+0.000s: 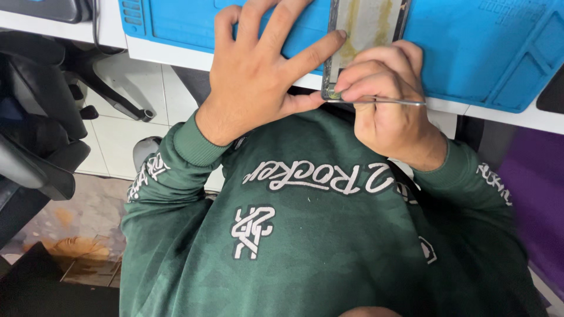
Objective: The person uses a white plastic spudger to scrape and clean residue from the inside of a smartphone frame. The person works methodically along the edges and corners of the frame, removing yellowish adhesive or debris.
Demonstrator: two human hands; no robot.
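Note:
A flat phone panel (365, 29) with yellowish glue streaks and a dark metal rim lies on a blue work mat (482, 47) at the near edge of a white desk. My left hand (258, 70) rests spread on the mat, its forefinger and thumb pressing the panel's left edge. My right hand (385, 100) is closed around thin metal tweezers (399, 103), whose tip meets the panel's near left corner. Both arms wear green sweatshirt sleeves.
A black office chair (41, 117) stands on the tiled floor at the left. The white desk edge (505, 114) runs across the frame. A purple surface (534, 194) lies at the right. A dark object (50, 9) sits at the top left corner.

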